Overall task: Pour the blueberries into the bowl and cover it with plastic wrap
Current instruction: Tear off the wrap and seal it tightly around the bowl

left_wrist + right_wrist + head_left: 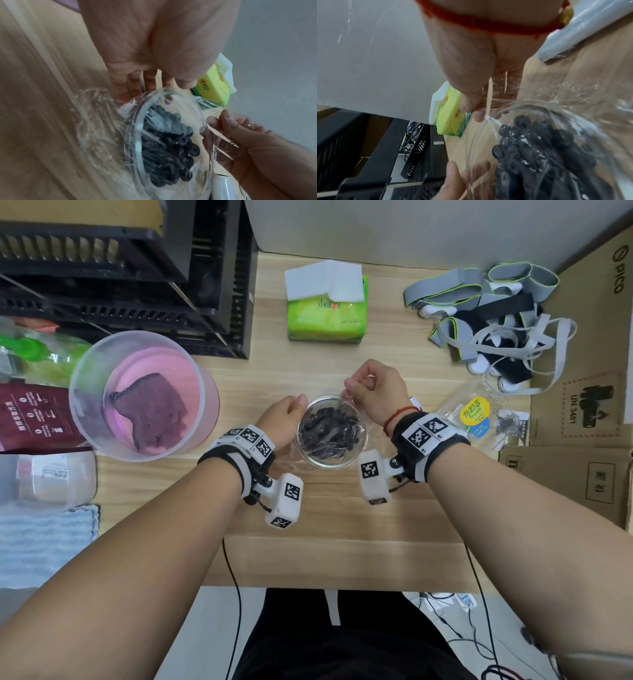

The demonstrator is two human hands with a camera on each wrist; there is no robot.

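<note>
At the middle of the wooden table [342, 515], a clear glass bowl [356, 458] is sitting between the person's two hands, the blueberries [325, 431] already lying dark inside it and a sheet of plastic wrap [346, 419] draping over its top and wrinkling down onto the wood on the near-left side. The right hand [378, 393] is pinching the wrap's far edge between thumb and curled fingers, lifting it just above the bowl's far-right rim; the wrist view is showing the film stretching taut from that pinch. The left hand [286, 417] is pressing against the bowl's left wall, its fingers bent down beside the glass with wrap bunching under them, though whether they are truly gripping film or only touching it is hard to tell. To the right, an emptied clear punnet [479, 414] is lying with a yellow and blue label whose small writing is not legible. Behind the bowl a green tissue pack [327, 318] is standing, and the cardboard boxes [582, 412] at right are reading "PICO" and "UN 3481".
</note>
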